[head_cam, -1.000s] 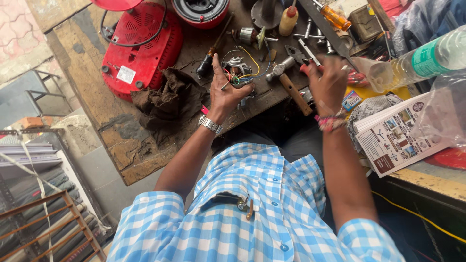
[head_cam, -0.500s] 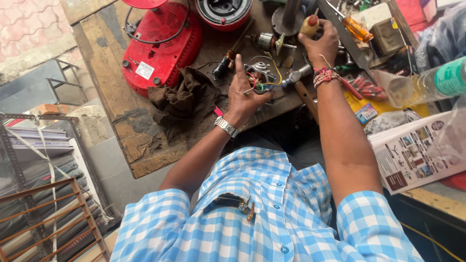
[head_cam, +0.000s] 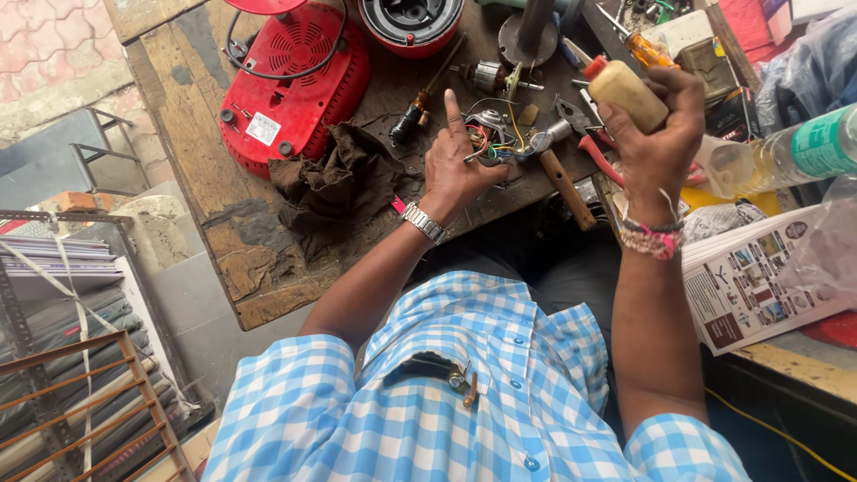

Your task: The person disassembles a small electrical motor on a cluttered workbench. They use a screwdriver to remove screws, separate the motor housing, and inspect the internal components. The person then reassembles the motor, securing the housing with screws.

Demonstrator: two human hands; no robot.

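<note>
The left hand (head_cam: pixel 457 170) is resting on the motor part (head_cam: pixel 489 136), fingers curled around its tangle of coloured wires, index finger pointing up. That part is sitting on the tabletop (head_cam: pixel 223 241), just right of the dark rag (head_cam: pixel 335 183). The right hand (head_cam: pixel 656 134) is lifted above the tabletop, right of the motor part, fist closed around a pale wooden handle (head_cam: pixel 628 94); I cannot tell what tool it is. Judging by the loose wires, the red housing (head_cam: pixel 295 80) lying open beyond the rag and the hammer (head_cam: pixel 558 170) idle, the repair is looking only partway through, with reassembly remaining.
</note>
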